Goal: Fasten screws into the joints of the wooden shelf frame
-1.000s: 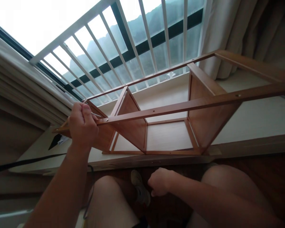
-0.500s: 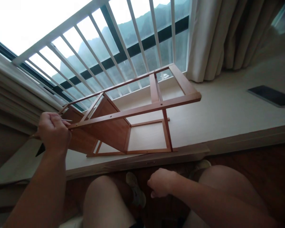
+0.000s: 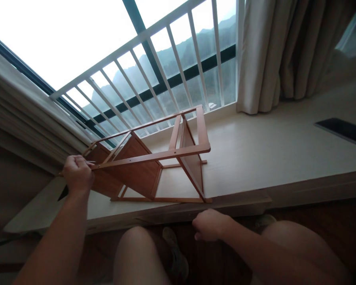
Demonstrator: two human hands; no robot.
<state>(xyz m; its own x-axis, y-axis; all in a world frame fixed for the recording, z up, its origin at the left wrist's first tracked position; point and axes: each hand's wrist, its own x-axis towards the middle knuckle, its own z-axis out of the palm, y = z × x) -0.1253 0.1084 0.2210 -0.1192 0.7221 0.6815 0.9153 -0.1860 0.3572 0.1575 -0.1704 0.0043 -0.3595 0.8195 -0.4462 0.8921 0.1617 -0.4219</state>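
Observation:
A brown wooden shelf frame (image 3: 154,158) lies on its side on the pale window ledge (image 3: 255,150). My left hand (image 3: 77,174) is closed at the frame's left end, pinching a thin metal tool whose tip points at the upper rail. My right hand (image 3: 209,225) is a loose fist held low over my knees, just below the ledge's front edge, with nothing visible in it.
White window bars (image 3: 166,71) rise behind the frame. Beige curtains (image 3: 284,51) hang at the right and a folded blind sits at the left. A dark flat tablet (image 3: 342,130) lies on the ledge at far right. My knees and a shoe are below.
The view has pulled back and shifted, so the frame looks smaller and further left. My left hand stays at the frame's left end; my right hand remains low and closed.

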